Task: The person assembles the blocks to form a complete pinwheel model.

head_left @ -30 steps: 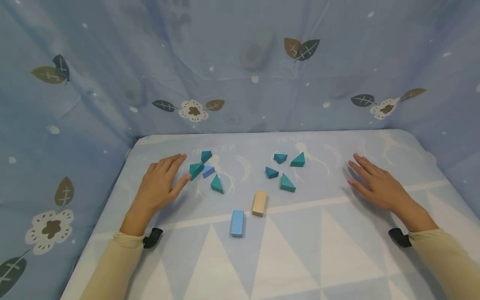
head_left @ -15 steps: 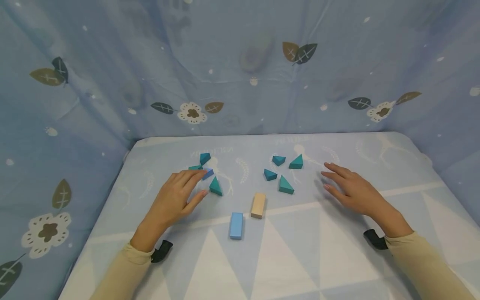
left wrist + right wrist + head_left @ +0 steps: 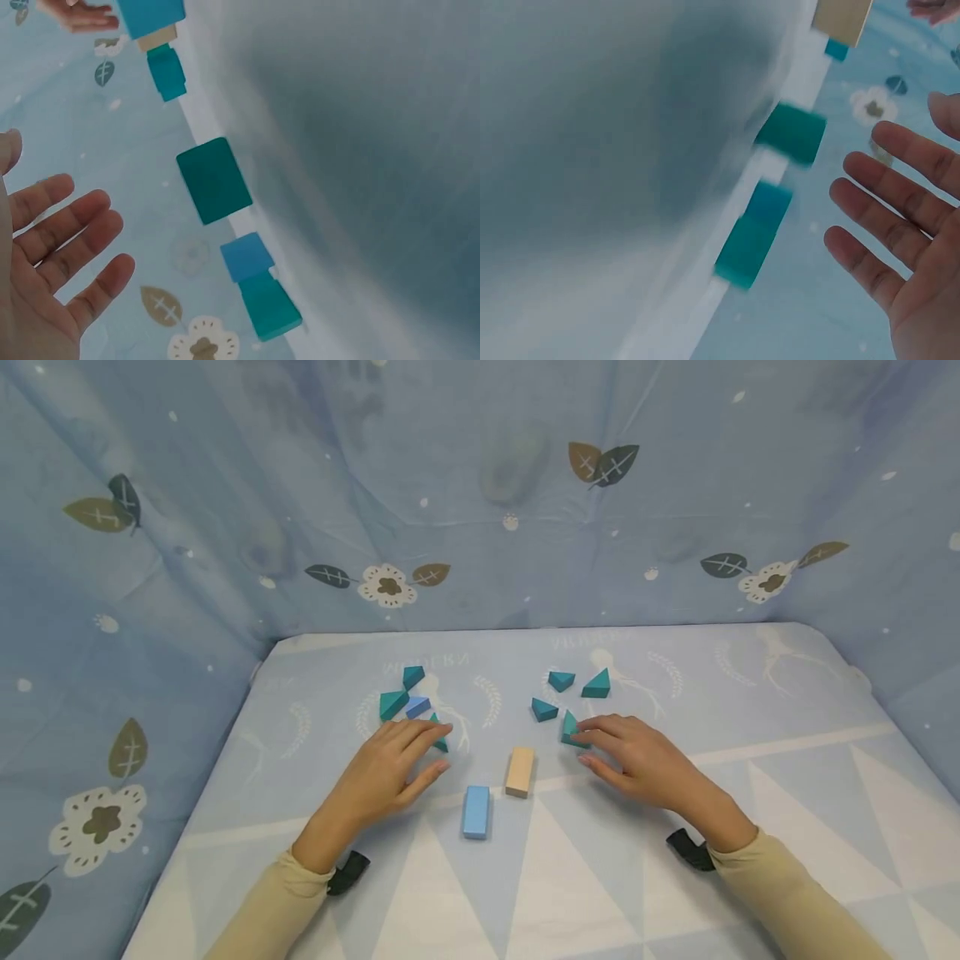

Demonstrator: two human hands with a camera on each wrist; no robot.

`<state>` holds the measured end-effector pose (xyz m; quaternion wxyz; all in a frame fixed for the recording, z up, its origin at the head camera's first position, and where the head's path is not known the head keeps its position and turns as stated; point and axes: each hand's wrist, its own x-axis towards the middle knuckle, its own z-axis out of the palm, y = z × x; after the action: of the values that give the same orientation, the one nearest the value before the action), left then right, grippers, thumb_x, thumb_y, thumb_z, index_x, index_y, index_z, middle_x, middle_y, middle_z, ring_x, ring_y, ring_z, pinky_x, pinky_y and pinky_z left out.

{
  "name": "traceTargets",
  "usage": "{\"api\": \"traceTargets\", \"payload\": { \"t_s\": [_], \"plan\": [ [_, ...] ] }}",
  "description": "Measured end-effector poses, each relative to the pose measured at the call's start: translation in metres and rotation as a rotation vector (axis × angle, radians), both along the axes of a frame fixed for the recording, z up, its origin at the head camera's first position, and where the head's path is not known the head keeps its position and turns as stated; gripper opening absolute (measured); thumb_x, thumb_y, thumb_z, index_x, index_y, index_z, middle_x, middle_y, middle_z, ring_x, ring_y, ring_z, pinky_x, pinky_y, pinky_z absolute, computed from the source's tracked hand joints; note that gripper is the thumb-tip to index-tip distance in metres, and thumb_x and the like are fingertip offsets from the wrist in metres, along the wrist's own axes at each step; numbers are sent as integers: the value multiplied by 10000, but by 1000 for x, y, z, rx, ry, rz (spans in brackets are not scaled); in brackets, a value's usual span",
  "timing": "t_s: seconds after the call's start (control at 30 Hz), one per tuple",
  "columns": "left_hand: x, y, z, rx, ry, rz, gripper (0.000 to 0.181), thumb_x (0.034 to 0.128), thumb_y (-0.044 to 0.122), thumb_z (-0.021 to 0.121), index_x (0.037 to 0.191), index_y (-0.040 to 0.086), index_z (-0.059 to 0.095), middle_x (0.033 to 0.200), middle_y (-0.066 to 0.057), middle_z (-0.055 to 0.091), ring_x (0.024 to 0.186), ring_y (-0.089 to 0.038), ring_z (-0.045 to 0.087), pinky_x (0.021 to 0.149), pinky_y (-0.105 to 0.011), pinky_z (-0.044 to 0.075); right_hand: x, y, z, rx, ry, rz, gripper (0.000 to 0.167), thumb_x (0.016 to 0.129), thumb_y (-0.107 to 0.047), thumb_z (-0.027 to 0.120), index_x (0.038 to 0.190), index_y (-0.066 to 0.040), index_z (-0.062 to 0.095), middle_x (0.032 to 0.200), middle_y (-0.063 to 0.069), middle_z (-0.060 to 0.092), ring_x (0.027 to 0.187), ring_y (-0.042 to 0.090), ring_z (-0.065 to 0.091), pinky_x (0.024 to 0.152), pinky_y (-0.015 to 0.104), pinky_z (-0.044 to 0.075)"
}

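My left hand hovers with relaxed fingers over the nearest green triangular block of the left group, partly covering it. In the left wrist view the fingers of the left hand are spread, holding nothing. My right hand has its fingertips over the front green triangular block of the right group; whether they touch it is unclear. The right wrist view shows that right hand with fingers extended and nothing held. Between the hands lie a blue rectangular block and a wooden rectangular block.
Behind the left hand lie a teal block, a green block and a blue triangular block. Behind the right fingers are teal blocks and a green triangle. A patterned curtain borders the table's back.
Both hands have moved inward, the left one rightward and the right one leftward, to the near blocks of the two groups. The blocks have not visibly shifted.
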<state>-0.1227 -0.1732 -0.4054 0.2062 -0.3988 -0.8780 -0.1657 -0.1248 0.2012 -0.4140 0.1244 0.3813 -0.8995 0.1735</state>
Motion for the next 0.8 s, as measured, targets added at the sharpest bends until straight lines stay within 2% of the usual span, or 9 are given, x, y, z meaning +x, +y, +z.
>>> {"api": "traceTargets", "payload": {
  "t_s": [0.23,0.47,0.6,0.8],
  "plan": [
    [4,7,-7,-30,-48,-81,377,924,429,646,1139,129,721,955,20,681,870,-151,629,819,-347,515,-4,-37,-3,-2,89,106,277,855,-226,748,1101,-102,714,1134,60,678,1029,203,649,850,407,524],
    [8,10,-9,-53,-138,-131,408,817,462,759,1108,177,751,886,38,667,791,-99,569,766,-316,494,-5,-59,-4,7,75,138,251,851,-229,763,1081,-140,713,1129,18,674,1040,179,639,874,378,528],
    [10,13,-9,-116,-203,-132,458,801,537,749,1115,203,751,889,58,665,797,-77,566,758,-294,485,-5,-63,-8,-19,82,156,259,824,-221,793,1057,-140,714,1112,2,672,1028,173,636,866,359,527],
    [13,15,-8,-204,-276,-94,506,766,589,754,1139,247,742,913,91,661,798,-47,548,753,-262,469,-6,-66,-13,-43,85,197,257,803,-230,815,1021,-154,701,1098,-16,662,1000,160,627,839,340,513]
  ]
}}
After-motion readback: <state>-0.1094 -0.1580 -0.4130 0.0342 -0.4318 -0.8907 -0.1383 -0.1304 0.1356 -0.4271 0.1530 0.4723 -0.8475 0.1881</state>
